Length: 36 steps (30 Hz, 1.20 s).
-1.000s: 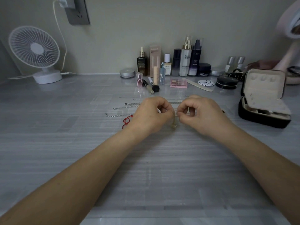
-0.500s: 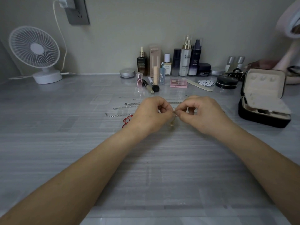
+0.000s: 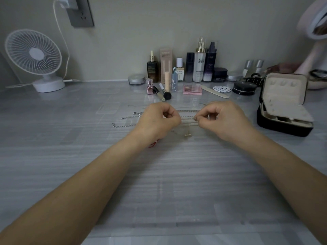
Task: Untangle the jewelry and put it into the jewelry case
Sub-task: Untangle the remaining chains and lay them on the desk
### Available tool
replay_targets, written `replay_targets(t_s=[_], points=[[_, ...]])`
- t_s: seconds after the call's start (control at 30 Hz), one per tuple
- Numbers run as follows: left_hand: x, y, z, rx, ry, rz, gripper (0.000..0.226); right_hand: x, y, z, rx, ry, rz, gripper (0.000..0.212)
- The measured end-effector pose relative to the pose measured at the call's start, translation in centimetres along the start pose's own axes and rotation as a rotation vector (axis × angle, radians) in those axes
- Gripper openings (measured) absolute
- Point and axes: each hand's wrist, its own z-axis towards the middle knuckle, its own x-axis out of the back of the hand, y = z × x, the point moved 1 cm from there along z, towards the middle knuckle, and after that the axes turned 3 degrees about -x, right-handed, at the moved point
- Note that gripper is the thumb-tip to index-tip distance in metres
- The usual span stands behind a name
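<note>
L hand (image 3: pixel 157 121) & R hand (image 3: pixel 224 119) are each pinching thin chain (image 3: pixel 188 118) w/ curled fingers, above surface (image 3: pixel 70 156); jewelry case (image 3: pixel 283 110) sitting open.

One wide-angle camera sat on the person's head, facing forward and down over the table (image 3: pixel 53 165) toward the wall (image 3: pixel 141 23). The left forearm (image 3: pixel 85 188) and right forearm (image 3: pixel 286 167) lay close along the bottom edge; the fan (image 3: pixel 33 53) and jewelry case (image 3: pixel 276 126) sat near the side edges.
</note>
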Motion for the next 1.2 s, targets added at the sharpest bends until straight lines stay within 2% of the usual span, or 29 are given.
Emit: replay_targets(t_s=[0.1, 0.2, 0.33, 0.57, 0.83, 1.03, 1.1, 1.2], points=[[0.2, 0.0, 0.1, 0.019, 0.004, -0.02, 0.018, 0.2, 0.1, 0.2, -0.054, 0.005, 0.04, 0.007], [0.3, 0.0, 0.2, 0.062, 0.017, -0.048, 0.017, 0.6, 0.4, 0.5, -0.143, -0.027, 0.182, 0.015], [0.5, -0.2, 0.4, 0.177, 0.043, -0.113, 0.017, 0.9, 0.4, 0.7, -0.292, -0.026, 0.384, 0.008], [0.4, -0.1, 0.6, 0.437, -0.017, -0.665, 0.012, 0.5, 0.1, 0.9, -0.522, -0.15, 0.754, 0.021], [0.3, -0.3, 0.6, 0.479, -0.087, -0.888, 0.018, 0.3, 0.4, 1.1, -0.594, -0.196, 0.876, 0.022], [0.1, -0.3, 0.4, 0.506, -0.102, -0.789, 0.017, 0.6, 0.5, 1.1, -0.543, -0.181, 1.042, 0.031], [-0.2, -0.1, 0.2, 0.494, -0.11, -0.621, 0.02, 0.6, 0.4, 1.0, -0.494, -0.189, 1.05, 0.025], [-0.6, 0.4, -0.4, 0.366, -0.138, -0.253, 0.011, 0.5, 0.3, 0.9, -0.408, -0.245, 0.996, 0.016]])
